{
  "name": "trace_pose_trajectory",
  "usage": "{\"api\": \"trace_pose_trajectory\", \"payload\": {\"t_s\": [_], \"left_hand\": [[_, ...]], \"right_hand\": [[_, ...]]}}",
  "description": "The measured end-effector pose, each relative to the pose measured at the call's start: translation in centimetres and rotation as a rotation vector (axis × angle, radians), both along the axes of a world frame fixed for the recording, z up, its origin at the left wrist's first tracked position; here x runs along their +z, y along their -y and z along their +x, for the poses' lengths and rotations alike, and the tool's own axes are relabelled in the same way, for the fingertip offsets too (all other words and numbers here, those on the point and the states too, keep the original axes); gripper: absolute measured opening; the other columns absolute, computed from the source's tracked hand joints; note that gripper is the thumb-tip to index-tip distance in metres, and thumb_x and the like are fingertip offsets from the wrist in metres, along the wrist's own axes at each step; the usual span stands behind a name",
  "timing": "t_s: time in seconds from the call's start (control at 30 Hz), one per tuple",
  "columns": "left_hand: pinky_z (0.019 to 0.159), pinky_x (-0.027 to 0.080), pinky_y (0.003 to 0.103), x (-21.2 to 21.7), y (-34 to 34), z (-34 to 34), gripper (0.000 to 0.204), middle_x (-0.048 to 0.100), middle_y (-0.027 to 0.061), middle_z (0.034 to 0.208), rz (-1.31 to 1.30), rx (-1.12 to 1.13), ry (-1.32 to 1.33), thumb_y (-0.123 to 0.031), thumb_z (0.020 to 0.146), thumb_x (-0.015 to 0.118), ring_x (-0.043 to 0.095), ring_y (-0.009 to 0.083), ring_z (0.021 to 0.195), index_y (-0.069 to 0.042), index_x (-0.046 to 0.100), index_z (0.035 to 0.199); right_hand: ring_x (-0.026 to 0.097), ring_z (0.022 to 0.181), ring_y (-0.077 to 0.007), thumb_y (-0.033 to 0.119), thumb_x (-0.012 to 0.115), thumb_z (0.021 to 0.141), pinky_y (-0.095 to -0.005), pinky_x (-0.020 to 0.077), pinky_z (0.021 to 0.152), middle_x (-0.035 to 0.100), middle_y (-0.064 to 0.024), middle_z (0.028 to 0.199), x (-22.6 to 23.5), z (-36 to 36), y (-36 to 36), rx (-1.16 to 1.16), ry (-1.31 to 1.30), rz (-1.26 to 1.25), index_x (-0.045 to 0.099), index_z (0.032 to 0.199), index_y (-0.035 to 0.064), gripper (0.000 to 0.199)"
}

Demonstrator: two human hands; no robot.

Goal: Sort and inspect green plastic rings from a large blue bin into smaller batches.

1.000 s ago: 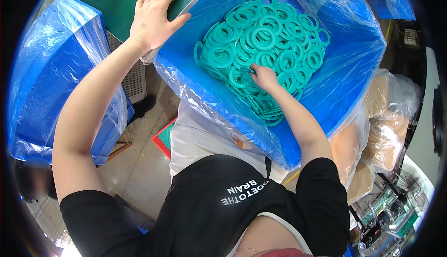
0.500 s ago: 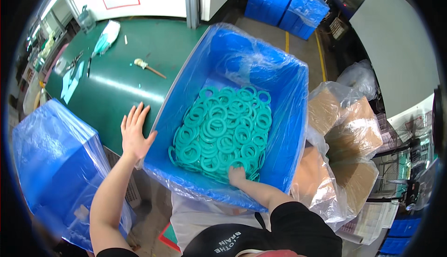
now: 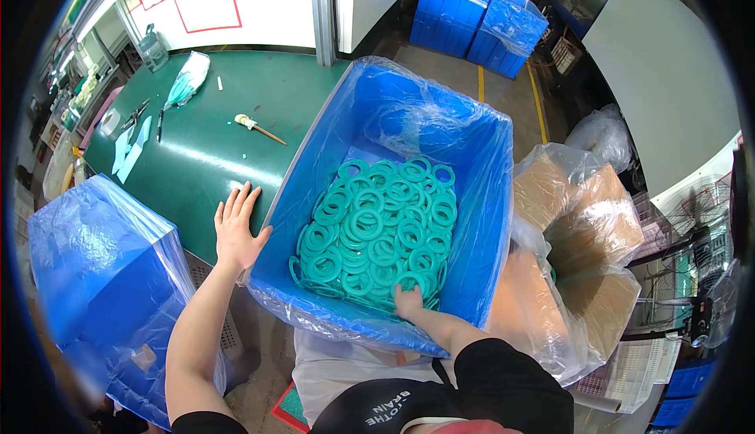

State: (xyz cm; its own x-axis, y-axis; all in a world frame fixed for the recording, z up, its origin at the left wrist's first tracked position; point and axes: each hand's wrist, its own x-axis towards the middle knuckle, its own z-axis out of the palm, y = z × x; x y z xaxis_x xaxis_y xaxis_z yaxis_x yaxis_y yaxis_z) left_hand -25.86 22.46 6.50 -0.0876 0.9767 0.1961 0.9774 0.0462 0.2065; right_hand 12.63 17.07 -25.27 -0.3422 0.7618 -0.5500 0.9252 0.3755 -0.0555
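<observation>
A big blue bin (image 3: 472, 198) lined with clear plastic stands before me, with a heap of teal rings (image 3: 368, 224) in it. My right hand (image 3: 407, 302) reaches down to the near side of the heap. Its fingers are closed on the rim of a teal ring (image 3: 422, 280); the fingertips are partly hidden. To the left of the bin, my left hand (image 3: 238, 233) rests with spread fingers at the edge of the green table (image 3: 212, 174). It is open and holds nothing.
A second plastic-covered blue bin (image 3: 94, 237) stands at left. On the table lie a wooden-handled tool (image 3: 263, 129), a bag (image 3: 189, 79), teal strips (image 3: 132, 151) and pliers (image 3: 135, 113). Bagged cardboard boxes (image 3: 602, 214) crowd the right side; more blue bins (image 3: 448, 16) stand behind.
The view has shifted slightly, so the scene sits a little lower in the picture. Both hands keep about the same places, the left at the table edge and the right in the rings.
</observation>
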Motion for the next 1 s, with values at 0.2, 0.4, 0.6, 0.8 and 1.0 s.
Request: {"api": "trace_pose_trajectory", "payload": {"t_s": [0.2, 0.4, 0.6, 0.8, 1.0], "left_hand": [[0.112, 0.015, 0.045, 0.0, 0.5, -0.8, 0.075, 0.032, 0.0047, 0.146, 0.005, 0.02, -0.01, -0.025, 0.071, 0.07, 0.025, 0.0249, 0.137, -0.019, 0.037, 0.138], [0.112, 0.015, 0.045, -0.4, 0.1, -0.1, 0.074, 0.032, 0.0041, 0.146, 0.009, 0.005, -0.013, -0.027, 0.072, 0.069, 0.025, 0.024, 0.137, -0.02, 0.037, 0.138], [0.112, 0.016, 0.045, -0.7, 1.9, -1.1, 0.072, 0.032, 0.003, 0.146, 0.026, 0.036, 0.003, -0.028, 0.072, 0.069, 0.024, 0.0233, 0.137, -0.02, 0.039, 0.137], [0.112, 0.015, 0.048, -0.4, 1.9, 0.9, 0.065, 0.034, 0.0066, 0.144, 0.16, 0.018, -0.083, -0.025, 0.073, 0.068, 0.026, 0.0242, 0.136, -0.016, 0.044, 0.133], [0.103, 0.031, 0.045, -7.2, 6.8, 13.2, 0.051, 0.041, 0.0199, 0.134, 0.223, -0.368, 0.631, -0.019, 0.079, 0.068, 0.038, 0.0361, 0.125, -0.006, 0.048, 0.124]], "right_hand": [[0.065, 0.083, -0.0324, 0.021, 0.062, 0.072, -0.0461, 0.0319, 0.092, 0.068, -0.0156, 0.084, 2.6, -1.8, -2.9, -0.036, -0.005, 0.019, 0.041, 0.118, 0.0007, 0.054], [0.066, 0.084, -0.0301, 0.02, 0.063, 0.07, -0.0487, 0.0313, 0.096, 0.068, -0.0144, 0.086, 4.1, 1.6, -4.6, -0.008, 0.128, -0.039, 0.047, 0.117, 0.0043, 0.052], [0.062, 0.094, -0.0334, 0.018, 0.065, 0.068, -0.0452, 0.0471, 0.083, 0.065, -0.0186, 0.097, 16.5, -0.7, -4.9, -0.361, -0.325, 0.074, 0.048, 0.124, 0.0038, 0.06], [0.063, 0.09, -0.0284, 0.01, 0.07, 0.07, -0.0395, 0.0513, 0.078, 0.062, -0.0154, 0.101, 19.3, 3.4, -5.3, -1.086, -1.535, 0.165, 0.052, 0.115, -0.0007, 0.05], [0.063, 0.093, -0.025, 0.005, 0.064, 0.08, -0.0387, 0.0522, 0.082, 0.062, -0.0118, 0.104, 26.2, 4.3, 0.2, -1.322, -2.022, -0.508, 0.053, 0.116, 0.0004, 0.038]]}}
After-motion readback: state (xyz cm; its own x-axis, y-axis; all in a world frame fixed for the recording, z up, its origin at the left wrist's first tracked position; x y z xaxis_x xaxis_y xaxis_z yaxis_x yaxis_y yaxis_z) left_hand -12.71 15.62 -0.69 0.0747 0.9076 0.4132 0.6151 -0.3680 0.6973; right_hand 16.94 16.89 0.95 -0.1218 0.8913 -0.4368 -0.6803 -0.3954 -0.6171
